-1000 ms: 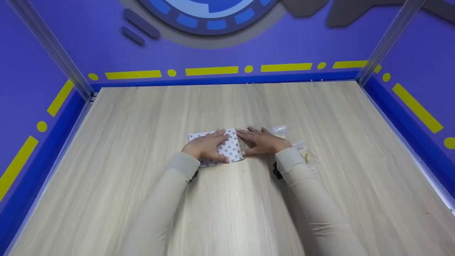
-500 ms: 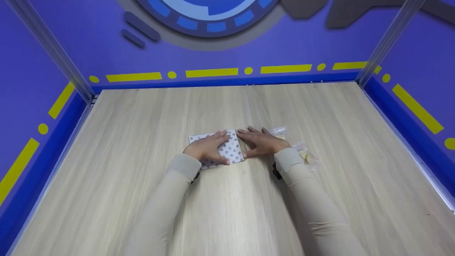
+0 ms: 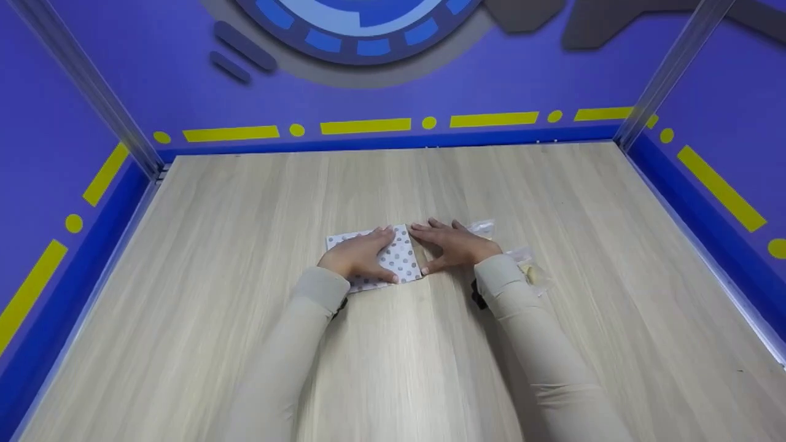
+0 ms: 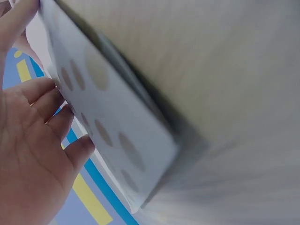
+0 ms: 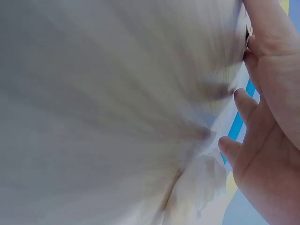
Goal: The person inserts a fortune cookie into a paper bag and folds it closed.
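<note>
Beneath left fingers [image 3: 377, 238], dotted packet [image 3: 402, 256], right fingers [image 3: 430, 233] just beside

Probably a work booth: printed purple panels [image 3: 522, 80] and metal corner posts [image 3: 670, 72] edge a wood-grain tabletop [image 3: 393, 356].

Pale wood-grain worktop [image 3: 215, 245] enclosed by blue-violet walls [image 3: 37, 104]
Yellow dashes [image 3: 365, 126] and dots [image 3: 429, 123] line the walls above a deeper blue band [image 3: 368, 142]; a round blue emblem [image 3: 373, 47] and grey-brown shapes [image 3: 525, 15] mark the back wall [image 3: 540, 77]. Metal posts [image 3: 674, 70] rise at both far corners, and a soft sheen of light [image 3: 411, 368] lies along the worktop's near middle.
</note>
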The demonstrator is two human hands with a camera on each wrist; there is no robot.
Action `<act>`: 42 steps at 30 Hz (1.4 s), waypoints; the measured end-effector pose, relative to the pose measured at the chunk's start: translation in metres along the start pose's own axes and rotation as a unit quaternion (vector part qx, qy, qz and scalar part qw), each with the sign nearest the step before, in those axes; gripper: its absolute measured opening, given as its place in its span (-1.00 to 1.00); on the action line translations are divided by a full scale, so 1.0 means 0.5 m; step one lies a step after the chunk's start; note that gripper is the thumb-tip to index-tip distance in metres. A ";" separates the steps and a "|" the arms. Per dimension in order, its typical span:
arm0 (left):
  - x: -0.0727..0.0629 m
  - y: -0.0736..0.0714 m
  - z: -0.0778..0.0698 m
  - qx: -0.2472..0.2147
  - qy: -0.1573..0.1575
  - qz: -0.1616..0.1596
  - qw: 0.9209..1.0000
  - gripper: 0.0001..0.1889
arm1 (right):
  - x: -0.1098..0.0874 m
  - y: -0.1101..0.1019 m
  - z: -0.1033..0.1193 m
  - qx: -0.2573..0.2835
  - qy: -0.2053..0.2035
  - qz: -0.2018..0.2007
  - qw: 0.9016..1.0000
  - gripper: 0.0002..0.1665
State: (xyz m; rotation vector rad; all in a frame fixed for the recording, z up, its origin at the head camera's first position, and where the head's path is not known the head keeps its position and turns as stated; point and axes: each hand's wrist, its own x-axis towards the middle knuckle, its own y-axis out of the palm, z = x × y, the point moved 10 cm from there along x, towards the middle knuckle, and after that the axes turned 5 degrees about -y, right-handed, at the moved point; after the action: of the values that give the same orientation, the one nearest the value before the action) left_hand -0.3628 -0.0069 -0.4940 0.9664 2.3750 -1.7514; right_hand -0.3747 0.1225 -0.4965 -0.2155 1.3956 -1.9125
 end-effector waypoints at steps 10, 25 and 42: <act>0.002 0.002 0.003 0.004 -0.006 -0.005 1.000 0.01 | 0.001 0.001 -0.005 0.002 0.004 -0.001 1.000 0.10; 0.001 -0.009 -0.003 0.005 0.004 -0.034 0.999 -0.08 | 0.001 0.001 -0.010 0.006 0.007 -0.004 1.000 0.10; -0.005 -0.013 -0.041 0.081 0.059 -0.010 0.995 -0.20 | 0.005 0.001 -0.004 0.010 -0.001 -0.006 1.000 0.12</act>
State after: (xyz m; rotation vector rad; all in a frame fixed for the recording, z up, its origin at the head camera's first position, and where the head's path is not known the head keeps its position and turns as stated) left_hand -0.3574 0.0086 -0.4801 1.0978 2.3469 -1.9730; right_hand -0.3772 0.1224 -0.4981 -0.2159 1.3758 -1.9356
